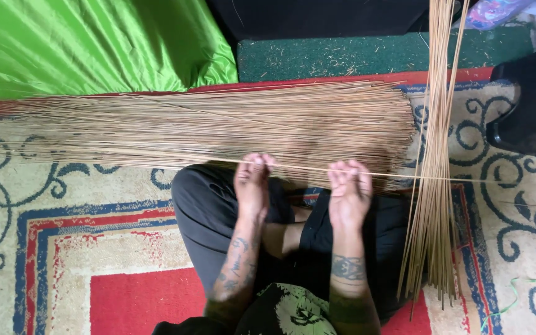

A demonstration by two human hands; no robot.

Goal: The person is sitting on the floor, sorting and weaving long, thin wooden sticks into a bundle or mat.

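- At frame centre, left hand [252, 183] and right hand [348, 189] pinch one thin stick [299, 167] with closed fingers.
- Behind it, a stick pile [218, 124] lies across the rug [94, 229].
- At right, a smaller bundle [432, 186] runs top to bottom.

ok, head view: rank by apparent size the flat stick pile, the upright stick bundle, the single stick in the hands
1. Flat stick pile, largest.
2. Upright stick bundle, narrower.
3. Single stick, pinched by left hand and right hand, thinnest.

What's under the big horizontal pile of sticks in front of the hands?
The pile of sticks lies on the patterned carpet, whose scroll border shows at each end. Its near edge overlaps the person's black-trousered knees. The carpet directly beneath is hidden.
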